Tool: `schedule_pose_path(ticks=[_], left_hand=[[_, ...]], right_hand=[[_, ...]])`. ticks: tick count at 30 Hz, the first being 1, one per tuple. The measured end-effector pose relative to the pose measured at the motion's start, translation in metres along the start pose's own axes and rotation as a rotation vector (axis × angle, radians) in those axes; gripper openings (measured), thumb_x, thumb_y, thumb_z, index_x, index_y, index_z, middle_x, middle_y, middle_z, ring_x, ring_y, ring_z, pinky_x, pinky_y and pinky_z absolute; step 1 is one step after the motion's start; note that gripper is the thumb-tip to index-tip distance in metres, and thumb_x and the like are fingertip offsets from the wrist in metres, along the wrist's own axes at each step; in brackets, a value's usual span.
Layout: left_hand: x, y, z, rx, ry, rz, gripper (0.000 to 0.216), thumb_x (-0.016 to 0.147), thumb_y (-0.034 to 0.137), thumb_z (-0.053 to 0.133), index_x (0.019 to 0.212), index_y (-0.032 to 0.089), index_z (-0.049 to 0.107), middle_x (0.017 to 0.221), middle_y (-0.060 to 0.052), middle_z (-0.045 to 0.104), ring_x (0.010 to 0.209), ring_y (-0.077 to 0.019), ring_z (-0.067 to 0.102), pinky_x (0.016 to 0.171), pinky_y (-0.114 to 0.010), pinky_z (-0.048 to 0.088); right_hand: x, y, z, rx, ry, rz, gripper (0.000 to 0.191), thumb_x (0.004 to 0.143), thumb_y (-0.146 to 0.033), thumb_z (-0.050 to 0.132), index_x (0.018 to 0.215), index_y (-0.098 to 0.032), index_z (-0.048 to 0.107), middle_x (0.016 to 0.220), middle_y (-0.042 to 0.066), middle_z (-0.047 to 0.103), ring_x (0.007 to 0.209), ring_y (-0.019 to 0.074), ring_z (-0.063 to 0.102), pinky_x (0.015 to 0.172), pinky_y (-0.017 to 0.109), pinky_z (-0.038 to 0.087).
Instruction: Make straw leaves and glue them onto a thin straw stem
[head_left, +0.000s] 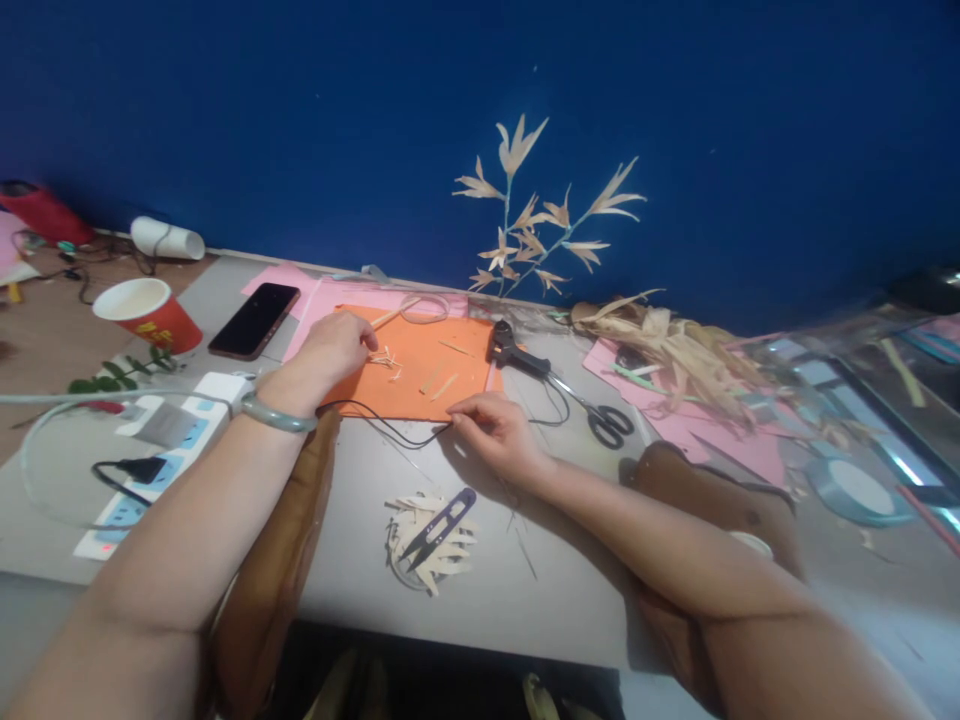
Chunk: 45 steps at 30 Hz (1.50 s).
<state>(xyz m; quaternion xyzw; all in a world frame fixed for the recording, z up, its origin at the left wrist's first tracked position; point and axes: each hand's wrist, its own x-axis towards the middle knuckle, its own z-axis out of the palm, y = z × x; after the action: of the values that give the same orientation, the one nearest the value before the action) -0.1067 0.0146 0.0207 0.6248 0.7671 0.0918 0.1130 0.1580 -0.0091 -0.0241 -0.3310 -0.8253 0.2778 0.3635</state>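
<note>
My left hand (336, 347) is over the left side of an orange sheet (405, 385), fingers curled down beside a few thin pale shreds (386, 362). What its fingertips pinch, if anything, is hidden. A pale stick (394, 314) lies just beyond them. At the sheet's front edge, my right hand (499, 435) has thumb and fingers together on a black cord (397, 436). A black glue gun (517, 352) rests at the sheet's right edge, with scissors (609, 422) next to it. Nearer me, purple thread snips (439, 530) lie on pale cut leaf strips (454, 555).
Behind the sheet stands a branch of dried husk leaves (529, 240). Dry husks (652, 345) are heaped at right on pink paper (709, 425). To the left are a phone (255, 320), a red paper cup (154, 315) and a power strip (176, 450) with cables.
</note>
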Motion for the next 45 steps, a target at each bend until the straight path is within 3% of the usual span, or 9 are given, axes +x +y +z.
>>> schedule_pose_path(ticks=[3,8,12,19,35,45], left_hand=[[-0.001,0.004,-0.001,0.005,-0.088,0.021,0.021,0.073,0.026,0.064,0.088,0.022,0.078,0.100,-0.007,0.075,0.089,-0.0233,0.067,0.080,-0.028,0.050],[-0.005,0.009,-0.006,0.074,-0.174,0.028,0.021,0.069,0.020,0.064,0.085,0.021,0.079,0.098,-0.008,0.075,0.090,-0.0246,0.068,0.081,-0.029,0.050],[-0.004,0.006,-0.005,0.065,-0.146,0.025,0.022,0.067,0.017,0.063,0.081,0.022,0.078,0.098,-0.007,0.074,0.088,-0.0233,0.068,0.080,-0.027,0.050],[0.001,0.006,0.000,0.069,-0.054,0.037,0.029,0.073,0.018,0.059,0.095,0.023,0.077,0.107,-0.009,0.071,0.097,-0.0253,0.065,0.088,-0.032,0.048],[0.005,0.014,0.011,0.188,-0.056,0.056,0.026,0.076,0.019,0.054,0.089,0.017,0.076,0.104,-0.015,0.069,0.096,-0.0293,0.064,0.086,-0.037,0.047],[0.001,0.015,0.002,0.106,-0.041,0.013,0.023,0.072,0.017,0.053,0.083,0.015,0.074,0.087,-0.014,0.071,0.086,-0.0270,0.065,0.077,-0.034,0.048]], right_hand=[[0.000,0.000,0.000,0.005,-0.004,-0.002,0.013,0.085,-0.023,0.059,0.082,-0.020,0.070,0.072,0.002,0.072,0.068,0.0148,0.063,0.072,0.029,0.047],[0.000,0.000,0.000,0.007,-0.014,0.001,0.012,0.085,-0.023,0.059,0.082,-0.020,0.070,0.071,0.002,0.072,0.067,0.0146,0.063,0.072,0.029,0.046],[0.000,0.000,0.000,0.006,-0.013,0.000,0.014,0.086,-0.024,0.058,0.081,-0.019,0.070,0.071,0.002,0.072,0.067,0.0144,0.063,0.072,0.030,0.046],[0.000,-0.001,0.000,0.008,-0.028,-0.004,0.014,0.085,-0.024,0.057,0.081,-0.019,0.070,0.071,0.002,0.072,0.066,0.0145,0.063,0.072,0.030,0.046],[0.000,-0.002,0.000,0.049,-0.058,-0.012,0.013,0.085,-0.021,0.058,0.080,-0.017,0.069,0.072,0.003,0.072,0.066,0.0135,0.064,0.066,0.025,0.047],[-0.001,-0.001,0.000,0.046,-0.078,-0.004,0.013,0.085,-0.022,0.057,0.080,-0.018,0.069,0.074,0.003,0.072,0.068,0.0135,0.065,0.068,0.027,0.047]])
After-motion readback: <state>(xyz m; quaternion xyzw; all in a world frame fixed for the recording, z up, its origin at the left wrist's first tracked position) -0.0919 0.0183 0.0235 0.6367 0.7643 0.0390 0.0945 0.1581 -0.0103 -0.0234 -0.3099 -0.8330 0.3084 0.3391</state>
